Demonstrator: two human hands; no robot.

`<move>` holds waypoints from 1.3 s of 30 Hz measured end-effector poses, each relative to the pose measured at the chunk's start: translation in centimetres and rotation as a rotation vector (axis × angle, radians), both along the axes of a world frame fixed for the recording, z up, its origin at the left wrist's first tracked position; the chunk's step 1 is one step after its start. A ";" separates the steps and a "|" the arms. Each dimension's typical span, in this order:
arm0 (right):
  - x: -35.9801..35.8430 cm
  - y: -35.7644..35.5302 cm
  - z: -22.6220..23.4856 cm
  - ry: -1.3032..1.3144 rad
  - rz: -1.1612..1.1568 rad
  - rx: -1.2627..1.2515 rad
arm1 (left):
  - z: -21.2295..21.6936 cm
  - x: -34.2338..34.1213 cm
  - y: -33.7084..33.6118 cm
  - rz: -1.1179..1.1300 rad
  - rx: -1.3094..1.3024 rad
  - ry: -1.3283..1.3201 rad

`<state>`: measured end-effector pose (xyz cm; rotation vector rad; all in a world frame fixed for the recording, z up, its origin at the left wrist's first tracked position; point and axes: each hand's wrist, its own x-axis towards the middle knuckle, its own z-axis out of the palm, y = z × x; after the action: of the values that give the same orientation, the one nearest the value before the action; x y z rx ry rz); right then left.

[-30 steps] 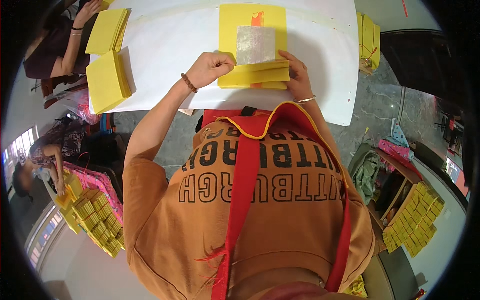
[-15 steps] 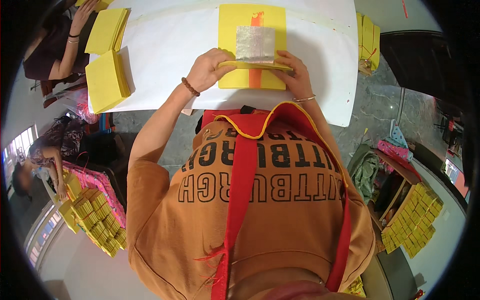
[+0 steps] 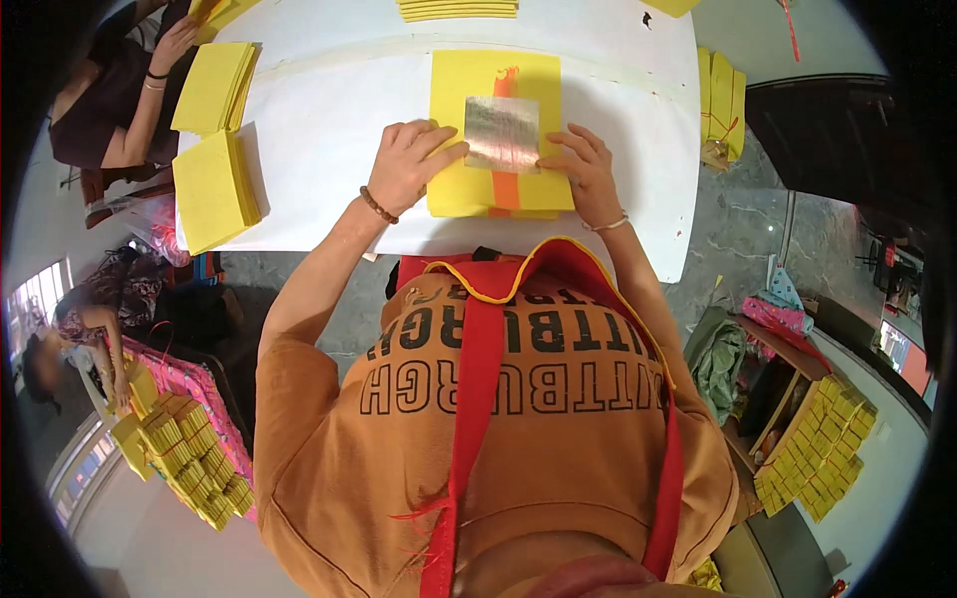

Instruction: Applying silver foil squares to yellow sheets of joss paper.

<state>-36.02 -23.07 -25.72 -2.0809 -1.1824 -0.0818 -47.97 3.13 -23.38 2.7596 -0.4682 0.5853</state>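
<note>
A stack of yellow paper sheets (image 3: 446, 194) lies flat on the white table in front of me. Down its middle runs an orange stripe (image 3: 505, 192), partly covered by a shiny silver foil square (image 3: 501, 133). At the foil's left edge, the fingertips of my left hand (image 3: 404, 164) touch the paper, thumb and fingers apart. My right hand (image 3: 590, 174) rests over the stack's right edge, its spread fingers reaching the foil's lower right corner. Neither hand visibly grips a sheet.
Two yellow paper stacks (image 3: 214, 189) lie at the table's (image 3: 319, 149) left side, near another person's arm (image 3: 145, 110). A further yellow stack (image 3: 459, 8) sits at the far edge. Tied yellow bundles (image 3: 812, 448) fill a spot at lower right; more bundles (image 3: 194, 448) stand at lower left beside another person.
The raised near edge of the yellow paper, held between both hands, now lies flat. My fingers have shifted to the foil's sides. The view has tilted, showing more of the far table.
</note>
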 end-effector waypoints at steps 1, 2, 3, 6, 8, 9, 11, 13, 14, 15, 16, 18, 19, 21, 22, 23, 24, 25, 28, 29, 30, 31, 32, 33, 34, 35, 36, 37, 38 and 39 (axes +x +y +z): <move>-0.1 -0.1 0.8 0.003 0.005 0.000 | 0.5 -0.2 0.0 -0.010 0.076 -0.021; -0.2 -0.3 1.8 -0.059 0.066 -0.024 | 1.1 -0.5 -0.2 -0.008 0.075 -0.017; -0.4 -0.6 2.5 -0.120 0.124 -0.050 | 1.6 -0.9 -0.4 -0.018 0.073 -0.029; -1.1 -1.3 3.7 0.059 0.243 -0.111 | 1.8 -2.5 -1.0 -0.050 -0.033 0.049; -1.6 -1.5 3.3 0.230 0.238 -0.081 | 1.6 -2.6 -1.3 -0.074 -0.275 0.076; -1.7 -1.5 3.2 0.395 0.228 -0.048 | 1.5 -2.7 -1.3 -0.073 -0.278 0.081; -1.5 -1.0 3.2 0.432 0.128 -0.096 | 1.3 -2.8 -1.1 0.179 -0.612 0.416; -1.4 -0.2 2.9 0.466 0.028 -0.145 | 1.1 -1.9 -1.6 0.271 -0.721 0.483; -1.1 0.2 2.5 0.573 -0.029 -0.073 | 1.4 -1.3 -1.9 0.364 -0.814 0.516; -1.1 0.7 2.2 0.677 -0.086 0.001 | 1.5 -0.8 -2.1 0.458 -0.907 0.549; -1.2 1.1 2.1 0.679 -0.087 -0.002 | 0.7 -0.4 -2.0 0.499 -0.894 0.549; -1.5 2.0 1.9 0.791 -0.285 0.141 | -0.1 0.1 -2.1 0.544 -0.911 0.559; -1.6 2.3 2.2 0.792 -0.285 0.138 | -0.3 0.3 -2.1 0.588 -0.925 0.566; -1.6 2.8 3.2 0.736 -0.414 0.048 | -0.6 0.7 -1.8 0.595 -0.924 0.580; -1.7 3.1 3.1 0.739 -0.415 0.046 | -0.7 0.9 -1.7 0.603 -0.921 0.591; -1.6 3.2 3.0 0.647 -0.430 0.038 | -0.8 1.2 -1.6 0.602 -0.923 0.594; -1.5 3.3 2.8 0.556 -0.444 0.031 | -0.9 1.5 -1.5 0.622 -0.926 0.631; -1.3 3.4 2.5 0.558 -0.445 0.028 | -1.0 1.7 -1.5 0.643 -0.928 0.666; -1.0 3.5 1.8 0.600 -0.434 0.079 | -1.1 1.8 -1.6 0.635 -1.064 0.619; -1.0 3.6 1.7 0.608 -0.450 0.070 | -1.1 1.9 -1.6 0.635 -1.064 0.622; -1.0 3.7 1.6 0.617 -0.467 0.060 | -1.0 2.0 -1.5 0.653 -1.098 0.653; -1.0 3.7 1.5 0.618 -0.468 0.059 | -0.9 2.1 -1.4 0.672 -1.132 0.684; -1.0 3.8 1.4 0.642 -0.487 0.055 | -0.9 2.1 -1.5 0.672 -1.133 0.686; -1.0 3.8 1.4 0.666 -0.507 0.050 | -0.9 2.2 -1.6 0.670 -1.196 0.663; -1.0 3.8 1.1 0.666 -0.507 0.049 | -1.0 2.2 -1.6 0.667 -1.258 0.639; -1.0 3.8 0.9 0.664 -0.503 0.076 | -1.4 2.1 -1.5 0.668 -1.258 0.637; -1.0 3.9 0.8 0.662 -0.499 0.103 | -2.1 2.0 -1.3 0.675 -1.288 0.637; -1.0 4.0 0.9 0.661 -0.497 0.105 | -2.5 1.8 -1.2 0.682 -1.318 0.635; -1.0 4.0 0.9 0.670 -0.505 0.078 | -2.3 1.9 -1.3 0.681 -1.317 0.635; -1.0 4.1 0.9 0.678 -0.512 0.052 | -2.1 2.0 -1.5 0.680 -1.354 0.590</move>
<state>-36.99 -18.98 -24.79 -2.0650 -0.2351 0.3263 -45.93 1.61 -25.45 1.5286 0.7670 0.0641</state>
